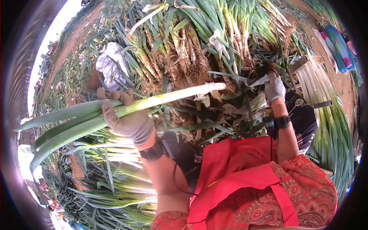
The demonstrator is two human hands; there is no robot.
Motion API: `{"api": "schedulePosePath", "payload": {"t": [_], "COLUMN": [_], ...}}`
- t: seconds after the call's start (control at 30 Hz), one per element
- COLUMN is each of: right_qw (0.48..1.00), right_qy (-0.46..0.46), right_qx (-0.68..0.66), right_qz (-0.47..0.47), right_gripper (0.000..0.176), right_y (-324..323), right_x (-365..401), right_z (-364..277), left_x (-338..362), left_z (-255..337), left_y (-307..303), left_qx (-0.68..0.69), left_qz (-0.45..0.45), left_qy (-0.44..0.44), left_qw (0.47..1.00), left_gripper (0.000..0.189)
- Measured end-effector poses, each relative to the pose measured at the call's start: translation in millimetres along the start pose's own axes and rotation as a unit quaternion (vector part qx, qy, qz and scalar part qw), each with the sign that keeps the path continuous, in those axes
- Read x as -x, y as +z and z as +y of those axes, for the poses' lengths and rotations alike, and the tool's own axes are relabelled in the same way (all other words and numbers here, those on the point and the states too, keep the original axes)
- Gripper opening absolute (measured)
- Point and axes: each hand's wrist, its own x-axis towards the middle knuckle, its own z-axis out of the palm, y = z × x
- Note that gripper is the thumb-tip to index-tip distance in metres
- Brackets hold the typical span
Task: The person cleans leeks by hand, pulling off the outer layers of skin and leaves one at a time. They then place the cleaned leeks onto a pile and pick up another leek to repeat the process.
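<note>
My left hand (130, 120), in a pale glove, is wrapped round a large green onion (172, 96). Its white stalk end points right, and its long green leaves (63, 128) trail off to the left. To the right, my gloved right hand (275, 89) is closed at the end of a withered leaf strip (245, 78), with the fingertips partly hidden. Beyond both hands lie untrimmed green onions (184, 50) with brown, dirty roots. Between my hands and my lap are peeled leaf scraps (237, 111).
Clean white-stalked onions (130, 184) are piled at lower left. A bundle of onions (326, 99) lies in a frame at right. A white plastic bag (112, 65) sits at upper left. Blue rolled material (339, 48) is at far right. A red apron (237, 157) covers my lap.
</note>
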Motion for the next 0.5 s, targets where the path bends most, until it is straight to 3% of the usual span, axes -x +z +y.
{"api": "schedulePosePath", "payload": {"t": [0.03, 0.07, 0.13, 0.2, 0.23, 0.33, 0.5], "right_qw": [0.998, 0.994, 0.966, 0.897, 0.867, 0.83, 0.848], "right_qy": [-0.034, -0.097, -0.131, -0.239, -0.318, -0.363, -0.389], "right_qx": [0.015, -0.042, -0.204, -0.325, -0.359, -0.4, -0.324], "right_qz": [0.041, 0.016, -0.09, -0.179, -0.132, -0.138, -0.159], "right_gripper": [0.015, 0.016, 0.01, 0.011, 0.013, 0.025, 0.018], "right_y": [-12, -35, -65, -82, -83, -90, -78], "right_x": [1, 1, 5, 10, 13, 23, 35], "right_z": [-6, -31, -95, -146, -169, -220, -241], "left_x": [0, 3, 11, 14, 16, 28, 31], "left_z": [0, -1, -4, -9, -11, -10, -8], "left_y": [-1, 2, 13, 18, 19, 38, 39], "left_qx": [-0.005, -0.017, -0.038, -0.02, -0.012, -0.025, -0.065], "left_qz": [-0.011, -0.011, -0.018, -0.045, -0.056, -0.055, -0.065], "left_qy": [0.006, 0.002, -0.008, -0.03, -0.039, -0.021, -0.01], "left_qw": [1.0, 1.0, 0.999, 0.998, 0.998, 0.998, 0.996], "left_gripper": [0.06, 0.062, 0.067, 0.07, 0.071, 0.073, 0.079]}}
